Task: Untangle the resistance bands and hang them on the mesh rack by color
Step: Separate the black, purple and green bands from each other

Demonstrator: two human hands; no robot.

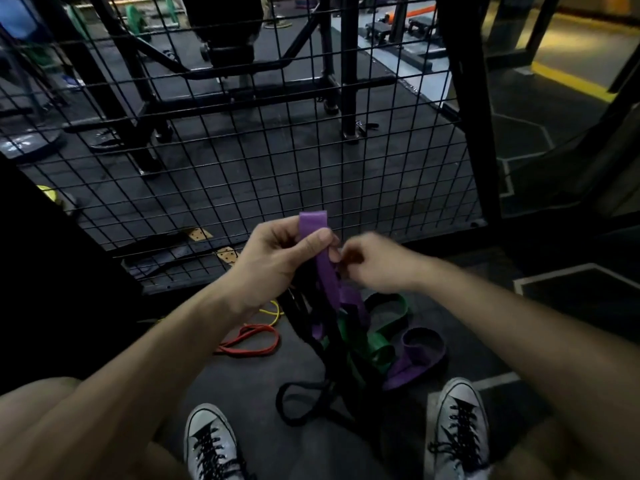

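My left hand (280, 258) pinches the top loop of a purple band (325, 268) and holds it up in front of the black mesh rack (263, 157). My right hand (377, 261) is blurred, its fingers closed right beside the band; what it grips is unclear. Below, the purple band runs into a tangle with a green band (377, 344) and a black band (301, 400) on the floor. A second purple loop (415, 355) lies to the right. A red band (252, 341) and a thin yellow band (273, 313) lie apart on the left.
My two grey sneakers (211, 441) (457, 424) stand either side of the tangle on dark rubber flooring. Behind the mesh are black gym machine frames (242, 71) and weight plates. A dark post (474, 109) borders the mesh on the right.
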